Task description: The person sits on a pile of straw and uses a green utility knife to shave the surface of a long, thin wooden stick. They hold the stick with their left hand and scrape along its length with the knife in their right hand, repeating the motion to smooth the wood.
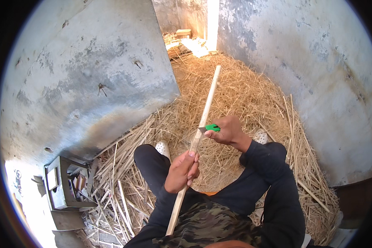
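A long pale strip of split wood or bamboo [208, 100] runs slantwise from my lap up toward the far shavings. My left hand [182, 170] is wrapped around its lower part, thumb on top. In my right hand [230, 133] is a green-handled utility knife [212, 127], gripped with the fingers curled round the handle. Its dark blade meets the strip a little above my left hand; whether it cuts into the strip cannot be made out. The strip's far end sticks out free over the shavings, and its near end lies against my lap.
Curly straw-coloured shavings [246, 89] heap up ahead between two weathered walls [306, 82]. Loose split strips [111, 194] lie thickly at the left, and more strips [293, 136] at the right. A grey wooden stool-like frame [62, 182] stands at far left. My white shoes [163, 149] rest among the shavings.
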The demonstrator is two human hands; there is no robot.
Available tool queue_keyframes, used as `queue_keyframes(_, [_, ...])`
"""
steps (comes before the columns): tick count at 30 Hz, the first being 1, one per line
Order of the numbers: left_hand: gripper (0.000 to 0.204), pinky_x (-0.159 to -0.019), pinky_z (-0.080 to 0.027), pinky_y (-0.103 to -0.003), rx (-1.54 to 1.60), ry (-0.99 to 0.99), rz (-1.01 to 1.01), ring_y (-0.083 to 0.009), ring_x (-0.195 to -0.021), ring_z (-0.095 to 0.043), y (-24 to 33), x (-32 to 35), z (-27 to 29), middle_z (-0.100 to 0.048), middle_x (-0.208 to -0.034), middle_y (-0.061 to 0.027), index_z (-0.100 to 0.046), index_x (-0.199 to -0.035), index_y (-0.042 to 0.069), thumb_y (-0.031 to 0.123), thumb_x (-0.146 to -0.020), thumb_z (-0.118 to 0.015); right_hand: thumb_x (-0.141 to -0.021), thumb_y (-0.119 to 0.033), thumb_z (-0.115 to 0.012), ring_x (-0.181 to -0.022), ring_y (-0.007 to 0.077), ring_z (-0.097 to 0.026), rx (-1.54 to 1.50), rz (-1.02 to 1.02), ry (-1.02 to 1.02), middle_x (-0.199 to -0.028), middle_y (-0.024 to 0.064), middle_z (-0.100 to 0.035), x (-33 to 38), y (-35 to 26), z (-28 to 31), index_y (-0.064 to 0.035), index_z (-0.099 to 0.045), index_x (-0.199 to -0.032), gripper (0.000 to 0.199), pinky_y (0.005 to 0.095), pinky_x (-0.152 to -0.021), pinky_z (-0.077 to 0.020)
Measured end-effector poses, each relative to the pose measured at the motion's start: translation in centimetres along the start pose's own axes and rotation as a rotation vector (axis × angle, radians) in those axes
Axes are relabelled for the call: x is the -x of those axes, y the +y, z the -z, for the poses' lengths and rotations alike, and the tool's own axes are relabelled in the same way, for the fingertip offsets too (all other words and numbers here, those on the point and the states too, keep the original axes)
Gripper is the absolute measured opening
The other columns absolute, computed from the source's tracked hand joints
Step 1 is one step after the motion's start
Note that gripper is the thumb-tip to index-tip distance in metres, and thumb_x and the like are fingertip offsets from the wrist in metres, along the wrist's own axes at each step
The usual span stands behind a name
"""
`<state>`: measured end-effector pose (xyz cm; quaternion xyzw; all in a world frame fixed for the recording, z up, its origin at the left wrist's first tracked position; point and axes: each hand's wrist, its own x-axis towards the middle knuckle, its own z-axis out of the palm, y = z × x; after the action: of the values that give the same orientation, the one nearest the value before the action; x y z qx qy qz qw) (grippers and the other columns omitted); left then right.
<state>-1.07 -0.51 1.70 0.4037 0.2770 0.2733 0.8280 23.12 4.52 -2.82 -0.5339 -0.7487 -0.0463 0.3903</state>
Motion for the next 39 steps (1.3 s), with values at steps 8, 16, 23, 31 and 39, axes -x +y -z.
queue_keyframes(8, [0.028, -0.043, -0.029, -0.020, -0.023, -0.032, 0.052, -0.0060, -0.035, -0.029, -0.8, 1.3, -1.5, -0.036, -0.050, 0.0059, -0.045, -0.090, 0.009, 0.031, -0.104, -0.036, -0.083, -0.083, -0.031, -0.035, 0.0136, -0.037, 0.233, -0.346, 0.060, -0.041, -0.0019, -0.040, -3.4, 9.4, 2.4, -0.0133, -0.063, -0.058, 0.080, 0.0322, -0.035, -0.0316])
queue_keyframes(16, [0.029, -0.037, -0.030, -0.019, -0.244, -0.047, 0.083, -0.0055, -0.036, -0.036, -1.7, 4.3, -0.9, -0.041, -0.050, 0.0044, -0.049, -0.091, 0.009, 0.033, -0.103, -0.040, -0.088, -0.077, -0.031, -0.043, 0.0180, -0.044, 0.288, -0.737, 0.113, -0.044, 0.0041, -0.038, -3.1, 17.3, 6.5, -0.0077, -0.055, -0.053, 0.081, 0.0386, -0.042, -0.0318])
queue_keyframes(23, [0.027, -0.041, -0.028, -0.020, -0.162, 0.093, -0.064, -0.0065, -0.036, -0.031, 0.5, -0.3, 1.2, -0.037, -0.049, 0.0045, -0.049, -0.092, 0.007, 0.029, -0.104, -0.038, -0.080, -0.073, -0.053, -0.036, 0.0160, -0.044, 0.023, -0.021, -0.093, -0.044, 0.0016, -0.048, -1.8, 0.4, 0.9, -0.0135, -0.059, -0.052, 0.066, 0.0338, -0.038, -0.0339])
queue_keyframes(31, [0.029, -0.040, -0.028, -0.020, -0.152, 0.074, -0.078, -0.0054, -0.038, -0.031, 0.6, -0.7, 0.9, -0.037, -0.051, 0.0044, -0.048, -0.092, 0.007, 0.031, -0.104, -0.038, -0.075, -0.075, -0.056, -0.035, 0.0157, -0.042, 0.102, 0.146, 0.010, -0.041, -0.0004, -0.044, -2.2, 1.3, -0.3, -0.0148, -0.053, -0.050, 0.066, 0.0332, -0.036, -0.0324])
queue_keyframes(39, [0.029, -0.036, -0.029, -0.019, -0.167, 0.029, -0.021, -0.0042, -0.039, -0.032, -0.2, 0.5, 0.7, -0.039, -0.052, 0.0051, -0.048, -0.092, 0.009, 0.033, -0.104, -0.038, -0.083, -0.076, -0.044, -0.034, 0.0089, -0.032, 0.233, -0.206, -0.098, -0.039, -0.0074, -0.033, -3.2, 6.4, 0.1, -0.0192, -0.067, -0.061, 0.065, 0.0257, -0.034, -0.0240])
